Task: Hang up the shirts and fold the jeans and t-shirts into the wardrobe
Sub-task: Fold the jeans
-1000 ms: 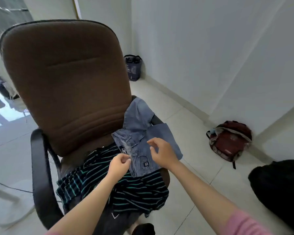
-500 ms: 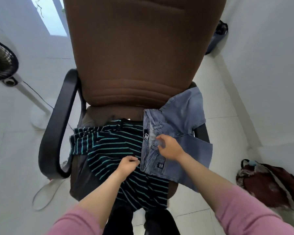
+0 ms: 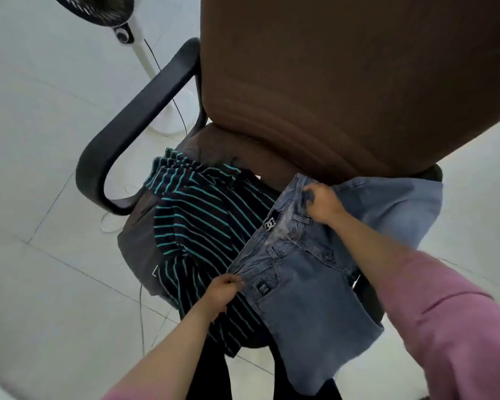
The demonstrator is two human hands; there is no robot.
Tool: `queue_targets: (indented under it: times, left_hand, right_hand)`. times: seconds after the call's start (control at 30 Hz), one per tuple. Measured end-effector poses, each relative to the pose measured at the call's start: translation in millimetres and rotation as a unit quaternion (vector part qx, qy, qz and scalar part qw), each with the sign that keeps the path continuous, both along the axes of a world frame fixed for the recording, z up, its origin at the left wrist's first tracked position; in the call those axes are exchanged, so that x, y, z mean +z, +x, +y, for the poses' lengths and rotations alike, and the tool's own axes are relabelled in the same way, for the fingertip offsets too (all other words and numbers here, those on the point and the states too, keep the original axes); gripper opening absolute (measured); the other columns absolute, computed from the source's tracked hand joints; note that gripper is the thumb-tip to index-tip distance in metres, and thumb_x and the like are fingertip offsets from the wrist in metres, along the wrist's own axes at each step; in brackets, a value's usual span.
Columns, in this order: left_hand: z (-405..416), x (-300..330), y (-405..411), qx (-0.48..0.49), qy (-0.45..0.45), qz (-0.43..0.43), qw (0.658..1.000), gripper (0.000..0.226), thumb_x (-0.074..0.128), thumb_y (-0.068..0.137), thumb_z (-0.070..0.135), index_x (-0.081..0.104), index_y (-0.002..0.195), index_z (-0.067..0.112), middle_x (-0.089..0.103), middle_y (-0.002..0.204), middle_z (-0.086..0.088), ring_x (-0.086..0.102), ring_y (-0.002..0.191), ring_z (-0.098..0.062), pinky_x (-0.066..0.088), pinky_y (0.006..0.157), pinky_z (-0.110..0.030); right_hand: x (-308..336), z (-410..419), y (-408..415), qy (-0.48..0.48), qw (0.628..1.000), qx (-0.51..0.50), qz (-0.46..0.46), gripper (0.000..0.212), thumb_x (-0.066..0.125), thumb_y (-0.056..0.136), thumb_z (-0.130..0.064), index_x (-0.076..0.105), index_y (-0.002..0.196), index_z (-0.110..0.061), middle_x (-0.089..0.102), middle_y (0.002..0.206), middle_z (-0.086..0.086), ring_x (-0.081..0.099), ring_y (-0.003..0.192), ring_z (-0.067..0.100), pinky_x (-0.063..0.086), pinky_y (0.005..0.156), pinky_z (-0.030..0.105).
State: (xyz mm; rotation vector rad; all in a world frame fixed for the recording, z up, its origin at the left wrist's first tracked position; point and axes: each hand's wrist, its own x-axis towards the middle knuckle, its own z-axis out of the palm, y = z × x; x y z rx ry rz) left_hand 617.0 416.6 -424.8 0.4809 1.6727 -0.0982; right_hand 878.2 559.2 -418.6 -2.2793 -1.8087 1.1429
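Overhead, head view: brown office chair (image 3: 344, 82) with black armrest (image 3: 133, 119), its seat carrying a black-and-teal striped t-shirt (image 3: 202, 226) and, overlapping that shirt's right side, a pair of blue jeans (image 3: 306, 284). Left hand (image 3: 221, 293) pinches the near end of the jeans' waistband with curled fingers; right hand (image 3: 322, 203) grips the far end, fingers curled round the denim. Standing fan (image 3: 122, 27) on the tiled floor (image 3: 41, 197) beyond the armrest.

Bright, even daylight — edges warped, soft.
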Motion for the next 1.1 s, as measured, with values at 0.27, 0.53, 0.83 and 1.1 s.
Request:
queue_targets:
  times: [0.27, 0.53, 0.83, 1.1]
  left_hand:
    - [-24.8, -31.6, 19.1, 0.149, 0.094, 0.059, 0.983, 0.007, 0.064, 0.088, 0.009, 0.065, 0.094, 0.009, 0.061, 0.084, -0.003, 0.053, 0.071, -0.013, 0.048, 0.088, -0.038]
    - [-36.2, -37.2, 19.1, 0.220, 0.147, 0.038, 0.964, 0.019, 0.068, 0.080, -0.007, 0.063, 0.083, 0.011, 0.052, 0.063, -0.007, 0.047, 0.054, -0.016, 0.042, 0.046, -0.020]
    - [-33.9, -9.2, 20.7, 0.287, 0.134, 0.026, 0.948, 0.026, 0.059, 0.083, -0.009, 0.066, 0.102, 0.008, 0.061, 0.086, -0.011, 0.058, 0.071, -0.018, 0.048, 0.055, -0.022]
    - [-26.0, 56.9, 17.4, 0.225, 0.268, 0.036, 0.936, 0.025, 0.055, 0.085, -0.009, 0.065, 0.097, 0.010, 0.060, 0.091, -0.008, 0.048, 0.061, -0.018, 0.041, 0.053, -0.025]
  right_hand:
    - [-65.2, 34.0, 15.5, -0.012, 0.998, 0.058, -0.009, 0.048, 0.066, 0.082, -0.003, 0.053, 0.128, -0.010, 0.043, 0.138, 0.014, 0.043, 0.125, 0.034, 0.042, 0.102, 0.042]
    - [-79.3, 42.6, 22.7, -0.014, 0.989, 0.144, -0.035, 0.046, 0.078, 0.074, -0.013, 0.048, 0.109, -0.017, 0.037, 0.124, 0.014, 0.050, 0.104, 0.034, 0.047, 0.091, 0.042]
    - [-24.4, 51.7, 40.1, -0.013, 0.954, 0.295, -0.050, 0.026, 0.048, 0.075, 0.011, 0.049, 0.080, -0.015, 0.046, 0.085, 0.009, 0.055, 0.077, 0.035, 0.047, 0.069, 0.041]
    - [78.0, 20.7, 37.9, 0.082, 0.921, 0.366, -0.103, 0.022, 0.053, 0.082, 0.000, 0.065, 0.085, -0.018, 0.043, 0.089, 0.000, 0.055, 0.086, 0.028, 0.034, 0.064, 0.030]
